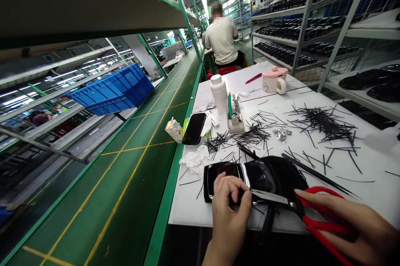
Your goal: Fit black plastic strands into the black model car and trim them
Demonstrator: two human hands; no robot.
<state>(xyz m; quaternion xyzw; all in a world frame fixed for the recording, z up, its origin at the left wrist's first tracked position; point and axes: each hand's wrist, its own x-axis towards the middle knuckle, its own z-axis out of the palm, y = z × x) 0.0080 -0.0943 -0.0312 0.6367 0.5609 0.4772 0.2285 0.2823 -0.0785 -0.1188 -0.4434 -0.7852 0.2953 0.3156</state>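
Note:
A glossy black model car body lies near the front edge of the white table, with a black door-like part sticking out on its far side and another dark part hanging at the near side. My left hand rests over the car, thumb and forefinger pinched together; whatever is between them is too small to make out. In my right hand are red-handled scissors, their blades pointing left over the car. The blade tips reach the pinched fingertips of my left hand.
Thin black strips lie in piles, near small silvery pieces. Behind the car are a phone, crumpled tissue, a white bottle and a lidded mug. A green conveyor runs left; a person sits ahead.

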